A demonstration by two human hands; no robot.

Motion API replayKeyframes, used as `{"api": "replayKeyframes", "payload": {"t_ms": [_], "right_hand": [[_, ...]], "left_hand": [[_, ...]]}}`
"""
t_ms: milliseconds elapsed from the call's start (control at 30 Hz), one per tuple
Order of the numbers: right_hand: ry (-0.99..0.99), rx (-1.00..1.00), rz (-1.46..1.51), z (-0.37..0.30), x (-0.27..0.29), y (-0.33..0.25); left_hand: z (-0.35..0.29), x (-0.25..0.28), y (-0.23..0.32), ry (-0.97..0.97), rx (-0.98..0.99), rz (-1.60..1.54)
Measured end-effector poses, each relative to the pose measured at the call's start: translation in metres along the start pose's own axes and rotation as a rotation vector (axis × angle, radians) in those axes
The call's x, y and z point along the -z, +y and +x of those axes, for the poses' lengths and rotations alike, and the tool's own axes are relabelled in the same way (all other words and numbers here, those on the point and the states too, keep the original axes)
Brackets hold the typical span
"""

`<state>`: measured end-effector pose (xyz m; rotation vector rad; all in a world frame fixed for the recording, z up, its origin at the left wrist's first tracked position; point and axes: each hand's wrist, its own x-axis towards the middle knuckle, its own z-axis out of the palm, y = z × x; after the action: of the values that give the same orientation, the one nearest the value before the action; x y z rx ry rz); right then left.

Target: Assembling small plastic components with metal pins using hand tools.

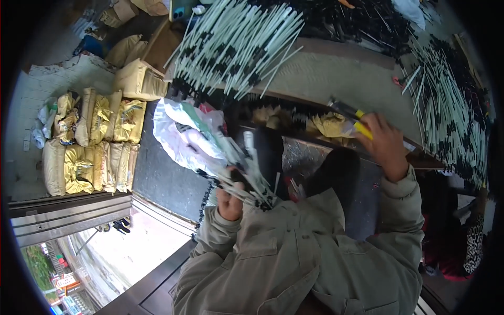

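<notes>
My left hand [230,203] is closed around a loose bunch of pale plastic sticks with black ends [254,177], held close to my jacket front. The sticks fan upward and are partly smeared by motion. On the right, my right hand [386,144] grips a pair of yellow-handled pliers [362,130], raised near the table edge. The dark head of the pliers points up and left, apart from the sticks. A white plastic bag [184,140] lies just beyond my left hand, with pink and green pieces showing beside it.
A large pile of similar pale sticks [236,47] lies on the table [341,71], and another pile [446,105] lies at the far right. Black parts [336,23] heap at the back. Stacked tan sacks [100,142] stand left, near a bright doorway [126,252].
</notes>
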<state>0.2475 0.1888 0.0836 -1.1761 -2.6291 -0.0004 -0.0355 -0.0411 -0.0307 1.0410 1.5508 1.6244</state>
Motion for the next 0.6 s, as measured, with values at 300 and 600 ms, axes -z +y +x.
{"api": "replayKeyframes", "payload": {"t_ms": [300,600], "right_hand": [[0.266,-0.071,-0.221,0.035,-0.022,0.075],[0.351,-0.13,-0.115,0.038,-0.029,0.077]], "left_hand": [[0.189,0.039,0.193,-0.249,-0.378,0.201],[0.41,-0.079,0.141,-0.165,-0.488,1.109]]}}
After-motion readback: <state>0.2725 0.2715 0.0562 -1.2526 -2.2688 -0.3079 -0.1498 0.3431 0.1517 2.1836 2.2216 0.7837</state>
